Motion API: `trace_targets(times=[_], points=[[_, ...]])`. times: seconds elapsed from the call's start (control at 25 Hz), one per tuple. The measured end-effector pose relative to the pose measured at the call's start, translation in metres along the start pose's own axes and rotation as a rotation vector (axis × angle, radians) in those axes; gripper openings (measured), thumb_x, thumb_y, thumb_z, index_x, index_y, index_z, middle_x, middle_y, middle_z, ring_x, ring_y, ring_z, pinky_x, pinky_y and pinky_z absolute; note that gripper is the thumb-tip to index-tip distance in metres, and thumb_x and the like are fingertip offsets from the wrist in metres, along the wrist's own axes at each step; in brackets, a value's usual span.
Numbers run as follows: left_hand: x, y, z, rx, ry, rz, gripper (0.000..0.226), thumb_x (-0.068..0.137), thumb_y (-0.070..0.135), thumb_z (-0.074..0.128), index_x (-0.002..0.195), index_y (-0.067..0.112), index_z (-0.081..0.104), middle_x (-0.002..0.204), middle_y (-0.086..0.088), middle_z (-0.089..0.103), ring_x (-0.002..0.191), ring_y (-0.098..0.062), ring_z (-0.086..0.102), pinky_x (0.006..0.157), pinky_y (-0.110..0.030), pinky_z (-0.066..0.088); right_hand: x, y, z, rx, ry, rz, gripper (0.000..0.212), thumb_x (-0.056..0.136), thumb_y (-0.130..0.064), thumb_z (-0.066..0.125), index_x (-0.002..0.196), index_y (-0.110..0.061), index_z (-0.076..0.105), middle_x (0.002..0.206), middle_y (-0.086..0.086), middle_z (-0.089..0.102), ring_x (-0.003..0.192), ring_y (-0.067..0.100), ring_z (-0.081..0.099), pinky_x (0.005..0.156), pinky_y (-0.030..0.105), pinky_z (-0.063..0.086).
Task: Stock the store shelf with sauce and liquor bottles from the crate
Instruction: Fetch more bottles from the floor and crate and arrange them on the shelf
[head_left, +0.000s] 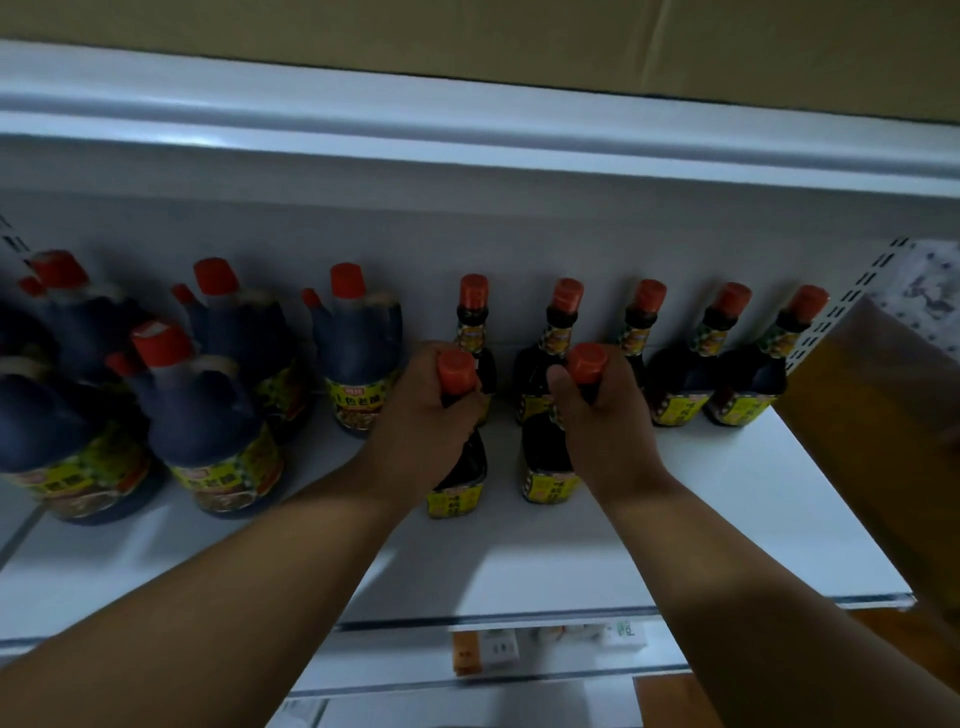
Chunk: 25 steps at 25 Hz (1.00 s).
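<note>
Two slim dark sauce bottles with orange-red caps and yellow labels stand on the white shelf (727, 499) in front of a back row of several like them (675, 358). My left hand (426, 415) is closed around the neck of the left bottle (457, 478). My right hand (602, 410) grips the neck of the right bottle (545, 467). Both bottles are upright with their bases on the shelf. The crate is out of view.
Several large dark jugs with red caps (202, 415) fill the shelf's left part. A brown cardboard panel (872, 426) leans at the right end. The upper shelf's lip (467, 130) overhangs. Price tags (493, 649) line the front rail.
</note>
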<state>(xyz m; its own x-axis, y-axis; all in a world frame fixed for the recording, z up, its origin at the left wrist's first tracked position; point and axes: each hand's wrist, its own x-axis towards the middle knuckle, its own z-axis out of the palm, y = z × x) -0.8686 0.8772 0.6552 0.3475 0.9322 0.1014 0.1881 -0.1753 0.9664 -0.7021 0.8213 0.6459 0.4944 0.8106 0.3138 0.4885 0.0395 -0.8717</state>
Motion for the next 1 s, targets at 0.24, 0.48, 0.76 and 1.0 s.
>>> trace_targets(times=[0.24, 0.48, 0.76, 1.0], points=[[-0.007, -0.039, -0.003, 0.148, -0.058, -0.007, 0.055, 0.076, 0.038, 0.076, 0.122, 0.024, 0.05, 0.116, 0.003, 0.059, 0.105, 0.001, 0.057, 0.091, -0.024, 0.045, -0.026, 0.048, 0.006, -0.19, -0.138, 0.102, 0.062, 0.073, -0.03, 0.082, 0.126, -0.023, 0.049, 0.116, 0.0, 0.057, 0.107, 0.015, 0.058, 0.086, 0.03, 0.049], [-0.023, -0.089, 0.009, 0.104, -0.029, -0.179, 0.066, 0.06, 0.02, 0.088, 0.111, 0.042, 0.051, 0.104, 0.03, 0.064, 0.094, 0.019, 0.058, 0.084, -0.021, 0.05, -0.03, 0.069, 0.011, -0.222, -0.115, 0.153, 0.08, 0.075, -0.028, 0.083, 0.142, -0.018, 0.042, 0.13, 0.005, 0.05, 0.118, 0.023, 0.053, 0.085, 0.022, 0.036], [-0.02, -0.092, 0.017, 0.076, -0.049, -0.147, 0.07, 0.063, 0.029, 0.085, 0.119, 0.046, 0.046, 0.12, 0.022, 0.059, 0.104, 0.01, 0.06, 0.087, -0.018, 0.049, -0.031, 0.07, 0.007, -0.227, -0.048, 0.187, 0.082, 0.074, -0.032, 0.082, 0.144, -0.018, 0.041, 0.133, 0.007, 0.048, 0.12, 0.024, 0.051, 0.094, 0.029, 0.042], [-0.035, -0.09, 0.018, -0.026, 0.014, -0.201, 0.069, 0.067, 0.024, 0.081, 0.12, 0.054, 0.05, 0.107, 0.036, 0.058, 0.096, 0.019, 0.056, 0.091, -0.022, 0.048, -0.094, 0.053, 0.037, -0.071, -0.135, 0.218, 0.024, 0.093, -0.029, 0.059, 0.113, -0.042, 0.054, 0.111, -0.003, 0.061, 0.096, 0.01, 0.06, 0.077, 0.023, 0.046]])
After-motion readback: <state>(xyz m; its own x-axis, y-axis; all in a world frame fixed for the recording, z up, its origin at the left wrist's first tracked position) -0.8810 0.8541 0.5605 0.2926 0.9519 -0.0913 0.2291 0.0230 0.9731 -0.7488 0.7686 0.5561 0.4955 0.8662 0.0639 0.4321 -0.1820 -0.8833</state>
